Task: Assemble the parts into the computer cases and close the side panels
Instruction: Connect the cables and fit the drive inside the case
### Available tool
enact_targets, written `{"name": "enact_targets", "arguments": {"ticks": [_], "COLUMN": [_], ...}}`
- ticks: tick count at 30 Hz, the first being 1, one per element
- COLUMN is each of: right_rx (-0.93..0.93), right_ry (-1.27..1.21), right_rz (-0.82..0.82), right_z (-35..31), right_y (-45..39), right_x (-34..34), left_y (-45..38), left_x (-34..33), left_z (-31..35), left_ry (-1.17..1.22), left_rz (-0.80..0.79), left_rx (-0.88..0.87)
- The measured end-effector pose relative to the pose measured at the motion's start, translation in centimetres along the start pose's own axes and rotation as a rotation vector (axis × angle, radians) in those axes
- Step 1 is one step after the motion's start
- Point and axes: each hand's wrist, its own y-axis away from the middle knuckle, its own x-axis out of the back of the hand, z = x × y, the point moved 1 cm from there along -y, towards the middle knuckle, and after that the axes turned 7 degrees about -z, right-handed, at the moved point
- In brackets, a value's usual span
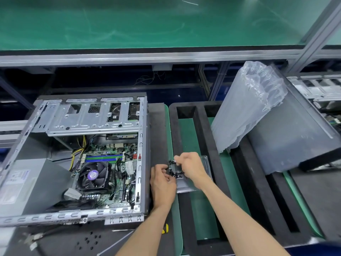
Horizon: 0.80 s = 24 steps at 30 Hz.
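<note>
While the open grey metal computer case (77, 157) lies on its side at left, my left hand (162, 183) steadies the clear plastic tray (186, 182) and my right hand (190, 165) pinches small black screws (173, 168) from it, likely for fastening parts.

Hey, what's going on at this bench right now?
A person is working beside an open computer case lying on its side, its motherboard and fan exposed. Both hands are over a clear plastic tray resting on a black foam frame to the case's right. The left hand and right hand each pinch small black parts from the tray. Nothing is going into the case yet, and its side panel is off.
</note>
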Motion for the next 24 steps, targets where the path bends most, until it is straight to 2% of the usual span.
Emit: {"name": "enact_targets", "arguments": {"ticks": [2,5,10,19,24], "right_rx": [0.151,0.211,0.23,0.122,0.207], "right_ry": [0.459,0.727,0.871,0.887,1.007], "right_rz": [0.011,-0.065,-0.094,-0.14,-0.14], "right_z": [0.1,0.2,-0.3,-1.1,-0.9], "right_y": [-0.4,-0.6,-0.7,-1.4,-0.8], "right_x": [0.4,-0.2,-1.1,-1.9,-0.5], "left_y": [0.0,-0.1,-0.1,-0.1,0.0], "left_x": [0.0,-0.1,-0.1,-0.1,0.0], "left_z": [0.0,-0.1,-0.1,0.0,0.1], "left_ry": [0.002,0.004,0.023,0.025,0.018], "left_rz": [0.0,-0.003,-0.01,-0.012,-0.011], "left_rx": [0.002,0.002,0.021,0.024,0.02]}}
